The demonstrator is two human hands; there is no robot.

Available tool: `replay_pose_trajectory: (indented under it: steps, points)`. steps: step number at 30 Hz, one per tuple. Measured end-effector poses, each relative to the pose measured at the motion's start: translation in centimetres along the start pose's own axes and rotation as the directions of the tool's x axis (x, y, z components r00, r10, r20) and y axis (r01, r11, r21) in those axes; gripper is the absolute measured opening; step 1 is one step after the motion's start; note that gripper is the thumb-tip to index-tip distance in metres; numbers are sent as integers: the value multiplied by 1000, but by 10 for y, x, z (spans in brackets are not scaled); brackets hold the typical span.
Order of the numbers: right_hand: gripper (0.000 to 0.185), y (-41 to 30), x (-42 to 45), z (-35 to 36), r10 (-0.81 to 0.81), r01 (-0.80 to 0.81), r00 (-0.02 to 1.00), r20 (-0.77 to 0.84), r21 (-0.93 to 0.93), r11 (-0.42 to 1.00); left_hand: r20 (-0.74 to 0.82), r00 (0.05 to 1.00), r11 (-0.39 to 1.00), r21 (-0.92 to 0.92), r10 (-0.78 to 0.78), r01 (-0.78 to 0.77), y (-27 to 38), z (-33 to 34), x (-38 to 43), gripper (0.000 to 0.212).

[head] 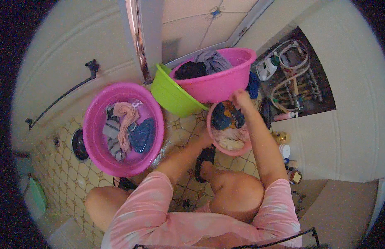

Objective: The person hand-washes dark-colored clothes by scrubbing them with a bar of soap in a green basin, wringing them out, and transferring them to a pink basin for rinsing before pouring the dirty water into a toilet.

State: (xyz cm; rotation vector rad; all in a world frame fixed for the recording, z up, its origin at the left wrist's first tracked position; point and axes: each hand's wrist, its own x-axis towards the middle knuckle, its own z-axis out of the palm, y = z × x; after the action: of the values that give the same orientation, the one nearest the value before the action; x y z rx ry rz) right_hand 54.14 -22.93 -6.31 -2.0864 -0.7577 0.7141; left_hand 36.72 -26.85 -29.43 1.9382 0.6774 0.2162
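Observation:
A small salmon-pink basin (235,152) stands on the tiled floor before me, holding dark, orange-brown and pale cloths (228,137). My left hand (208,138) is at its left rim; the fingers are blurred and partly hidden. My right hand (240,98), fingers seemingly curled, is over its far right rim, close to a large pink basin (217,88). Whether either hand grips the rim cannot be told. Grey and black clothes (211,62) lie in that large basin, which is tilted against a green basin (172,96).
To the left, another large pink basin (89,133) holds wet-looking peach, grey and blue clothes (127,127). A black bowl-like object (80,144) sits beside it. A wall recess (323,84) at right contains hoses and a bottle (268,68). Jars (284,151) line the right wall.

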Motion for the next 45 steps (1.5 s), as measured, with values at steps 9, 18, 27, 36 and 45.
replay_pose_trajectory:
  steps: [9, 18, 27, 36, 45]
  points:
    - [23, 74, -53, 20, -180, 332, 934, 310, -562, 757, 326, 941, 989, -87, -85, 119, 65, -116, -43, 19]
    - [28, 91, -86, 93, -479, 604, 780, 401, -681, 413, -491, 865, 978, 208, 105, -1, 138, -258, -82, 30]
    - [25, 131, -76, 85, -494, 694, 621, 608, -720, -14, -474, 869, 905, 418, 143, 79, 120, -276, -64, 38]
    - [35, 141, -97, 18, -486, 418, 827, 282, -887, 195, -509, 853, 968, 252, 117, 18, 113, -267, -61, 30]
    - [18, 16, -166, 35, -830, 914, 353, 432, -348, 208, -518, 855, 991, 124, 26, 45, 122, -261, -70, 29]
